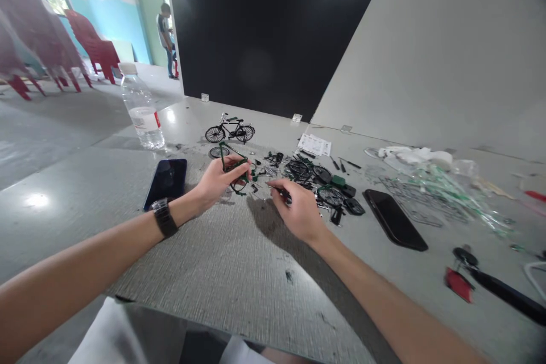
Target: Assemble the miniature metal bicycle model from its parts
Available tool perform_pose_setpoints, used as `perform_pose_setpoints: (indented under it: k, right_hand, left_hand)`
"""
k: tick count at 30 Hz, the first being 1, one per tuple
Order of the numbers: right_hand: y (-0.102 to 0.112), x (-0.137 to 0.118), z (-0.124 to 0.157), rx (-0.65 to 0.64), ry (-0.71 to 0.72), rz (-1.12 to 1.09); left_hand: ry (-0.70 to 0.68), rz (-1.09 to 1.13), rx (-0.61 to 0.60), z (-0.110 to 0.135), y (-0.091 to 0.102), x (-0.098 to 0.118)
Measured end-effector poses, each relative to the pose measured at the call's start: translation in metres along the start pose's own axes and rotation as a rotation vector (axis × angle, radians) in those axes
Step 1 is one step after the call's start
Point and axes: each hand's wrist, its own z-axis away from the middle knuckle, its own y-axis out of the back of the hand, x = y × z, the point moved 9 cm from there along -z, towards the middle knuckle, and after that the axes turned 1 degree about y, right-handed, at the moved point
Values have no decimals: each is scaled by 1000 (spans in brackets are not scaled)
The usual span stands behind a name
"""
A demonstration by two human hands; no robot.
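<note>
My left hand [217, 181], with a black watch on its wrist, is closed on a green miniature bicycle frame [234, 166] held just above the grey mat [222, 261]. My right hand [296, 209] pinches a small dark tool or part [285, 195] close to the frame. A heap of small black and green bicycle parts and wheels [313, 182] lies just beyond both hands. A finished black miniature bicycle [230, 129] stands upright farther back.
A dark phone [167, 181] lies left of my left hand, another phone [394, 219] to the right. A water bottle [142, 108] stands back left. Clear bags with green parts [435, 187], a leaflet [314, 144] and black-and-red tools [478, 278] lie right. A person [165, 40] stands far off.
</note>
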Motion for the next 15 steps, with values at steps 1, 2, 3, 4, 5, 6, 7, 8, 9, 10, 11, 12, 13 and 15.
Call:
perform_pose_setpoints:
  k: [1,2,3,4,5,6,7,8,9,10,11,12,13,15]
  right_hand:
    - [1,0,0,7,0,0]
    - [1,0,0,10,0,0]
    - [1,0,0,11,-2,2]
    - [1,1,1,11,-4,6]
    - [1,2,1,11,-7,12]
    - [1,3,1,12,-12,17]
    - [1,5,1,15,-19,24]
    - [1,6,1,18,-24,35]
    - [1,7,2,21,-28,54]
    - [1,8,2,22,-29,81]
    - [1,8,1,25,-27,111]
    - [2,8,1,28,-21,141]
    - [2,7,1,32,-14,166]
    - [2,6,1,30,-3,186]
  left_hand:
    - [8,6,-16,0,-2,0]
    - [15,16,-29,1,-4,-1]
    - [20,27,-40,1,-5,-1]
    - [24,37,-53,1,-6,-2]
    - [25,45,-64,1,-8,-2]
    - [25,52,-72,1,-9,-2]
    - [25,60,-78,2,-10,-2]
    - [28,68,-83,2,-11,-2]
    - [34,78,-87,2,-12,-2]
    - [44,89,-92,3,-14,-3]
    - [56,102,-98,3,-15,-3]
    - [70,114,-103,4,-16,-3]
    - [83,125,-106,4,-17,-4]
    - [101,145,-108,5,-18,-4]
